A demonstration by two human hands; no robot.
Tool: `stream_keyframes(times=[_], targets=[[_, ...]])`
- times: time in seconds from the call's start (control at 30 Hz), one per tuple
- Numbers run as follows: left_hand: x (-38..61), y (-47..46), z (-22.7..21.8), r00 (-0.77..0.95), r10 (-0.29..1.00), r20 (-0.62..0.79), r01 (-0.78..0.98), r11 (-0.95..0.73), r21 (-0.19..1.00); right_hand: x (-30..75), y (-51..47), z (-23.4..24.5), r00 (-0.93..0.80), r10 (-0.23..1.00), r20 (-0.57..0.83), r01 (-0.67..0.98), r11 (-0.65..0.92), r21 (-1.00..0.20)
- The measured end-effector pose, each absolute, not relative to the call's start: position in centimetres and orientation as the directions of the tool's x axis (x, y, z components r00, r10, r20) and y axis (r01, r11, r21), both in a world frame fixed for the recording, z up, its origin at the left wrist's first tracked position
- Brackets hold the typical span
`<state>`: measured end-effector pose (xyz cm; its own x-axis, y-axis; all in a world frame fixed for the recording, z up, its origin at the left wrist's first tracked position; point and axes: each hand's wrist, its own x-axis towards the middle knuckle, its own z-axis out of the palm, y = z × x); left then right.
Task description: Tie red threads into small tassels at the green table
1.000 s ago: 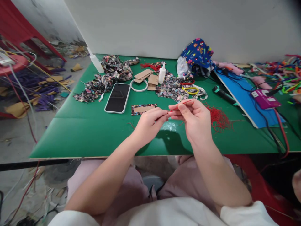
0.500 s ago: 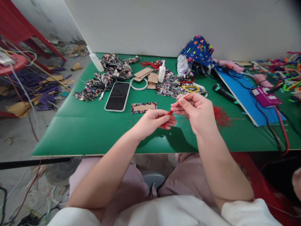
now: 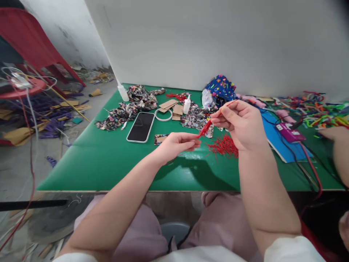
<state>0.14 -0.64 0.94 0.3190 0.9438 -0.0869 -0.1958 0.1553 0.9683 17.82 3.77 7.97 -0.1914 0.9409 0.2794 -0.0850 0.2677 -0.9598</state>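
Observation:
My right hand (image 3: 241, 123) is raised over the green table (image 3: 95, 160), fingers pinched on a red tassel (image 3: 205, 128) whose fringe hangs down to the left. My left hand (image 3: 177, 143) sits lower and to the left, its fingers closed with the tips at the end of the tassel's fringe. A heap of loose red threads (image 3: 223, 146) lies on the table just under my right hand. A small fabric-covered card (image 3: 160, 138) lies behind my left hand.
A phone (image 3: 141, 126) lies face up left of centre, with a white ring (image 3: 163, 115), cardboard pieces (image 3: 171, 106), glue bottles (image 3: 187, 104) and patterned fabric scraps (image 3: 128, 107) behind it. A blue board (image 3: 280, 140), cables and coloured cords fill the right side. Another person's hand (image 3: 338, 145) shows at far right.
My right hand has risen and moved right with the red tassel, pulling it away from my left hand. The view has tilted up and shifted.

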Motion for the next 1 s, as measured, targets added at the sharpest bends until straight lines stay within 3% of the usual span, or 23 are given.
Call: stream_keyframes(times=[0.17,0.37,0.6,0.87,1.0], targets=[[-0.9,0.9,3.0,0.209,0.971,0.118,-0.12,-0.094,0.988,18.1,4.7,8.3,-0.241,0.937,0.252,-0.132,0.225,-0.965],[0.2,1.5,4.4,0.247,0.907,0.342,-0.145,-0.314,0.938,17.0,5.2,7.4,-0.273,0.939,0.208,-0.163,0.168,-0.972],[1.1,1.6,3.0,0.089,0.928,0.363,0.014,-0.365,0.931,16.1,5.3,5.9,-0.3,0.946,0.125,-0.179,0.073,-0.981],[0.3,1.6,2.9,0.085,0.92,0.382,0.199,-0.391,0.899,16.4,5.8,5.5,-0.287,0.953,0.094,-0.183,0.042,-0.982],[0.0,1.7,3.1,0.091,0.943,0.32,0.164,-0.331,0.929,16.9,6.1,5.4,-0.331,0.939,0.096,-0.219,0.022,-0.975]])
